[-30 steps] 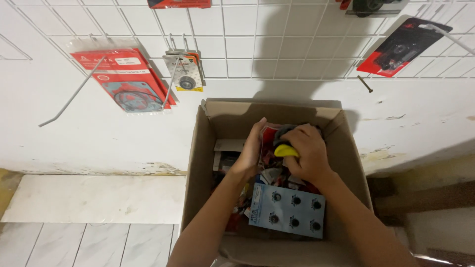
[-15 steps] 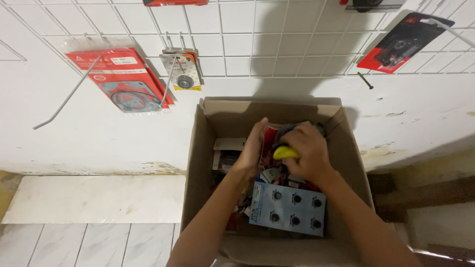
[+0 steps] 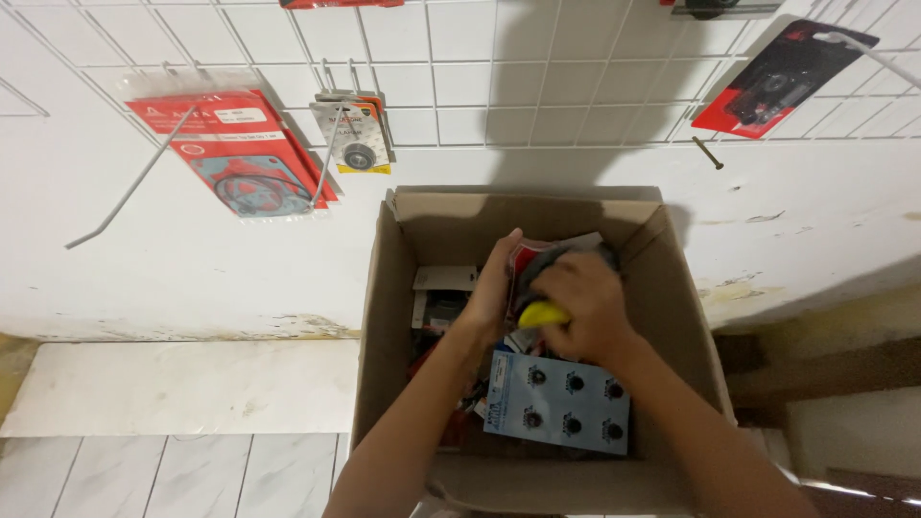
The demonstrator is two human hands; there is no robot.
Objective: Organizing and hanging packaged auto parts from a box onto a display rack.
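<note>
1. Both hands are down inside an open cardboard box (image 3: 384, 317) that sits against a white wall.
2. Right hand (image 3: 585, 312) is curled tight around a packet (image 3: 537, 259) with a red and white face, fingers closed over the top of it. There's also a small yellow thing (image 3: 542, 315) poking out under the same fist. Can't tell what it is, or whether the hand really has hold of it.
3. Left hand (image 3: 494, 288) is flat against the left edge of that same packet, fingers straight and together, thumb side up. It looks more like steadying than grabbing.
4. Just below the right wrist lies a pale blue card (image 3: 556, 403) with six dark round parts in two rows.
5. Left of the left hand, deeper in the box, there's a white and dark packet (image 3: 443, 293).
6. Up past the box, a wire grid (image 3: 460, 67) on the wall carries a red gasket pack (image 3: 240, 153) and a small yellow-edged pack (image 3: 357, 139) up left, plus a red and black pack (image 3: 782, 77) up right of the grip.
</note>
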